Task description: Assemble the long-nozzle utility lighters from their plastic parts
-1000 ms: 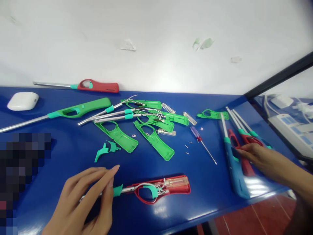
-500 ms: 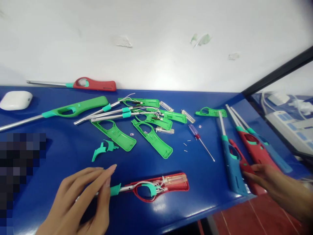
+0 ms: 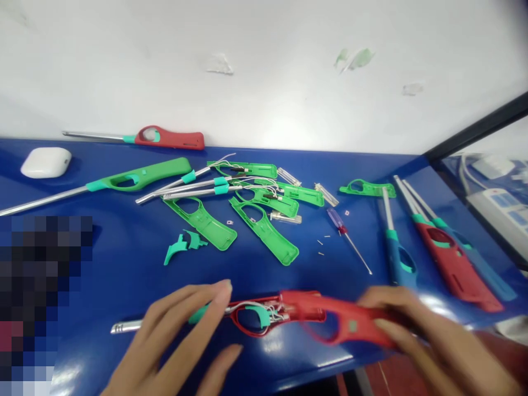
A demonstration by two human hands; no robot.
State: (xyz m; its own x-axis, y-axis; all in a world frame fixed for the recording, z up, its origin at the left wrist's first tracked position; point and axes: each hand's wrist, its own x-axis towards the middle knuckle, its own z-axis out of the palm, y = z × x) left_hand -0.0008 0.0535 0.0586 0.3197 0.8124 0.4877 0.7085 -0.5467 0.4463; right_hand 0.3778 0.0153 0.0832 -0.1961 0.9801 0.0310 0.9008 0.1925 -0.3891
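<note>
An opened red lighter (image 3: 252,329) lies near the table's front edge, with white wires and a teal trigger showing in its half shell. My left hand (image 3: 181,335) is over its teal collar and metal tube, thumb and fingers apart; whether the fingertips touch it is unclear. In my right hand (image 3: 416,324) is a red shell half (image 3: 350,322), slightly blurred, gripped at its right end. The shell's left end overlaps the handle of the opened lighter.
Green shell halves (image 3: 268,236), metal tubes and clear tanks (image 3: 325,193) lie mid-table. A screwdriver (image 3: 348,239) is right of them. Blue (image 3: 402,264) and red (image 3: 454,264) lighters rest at the right. A white case (image 3: 46,162) sits back left.
My right hand has moved left from the lighters at the right, bringing the red shell half over the opened lighter. My left hand's thumb has spread from its fingers. The view has shifted slightly.
</note>
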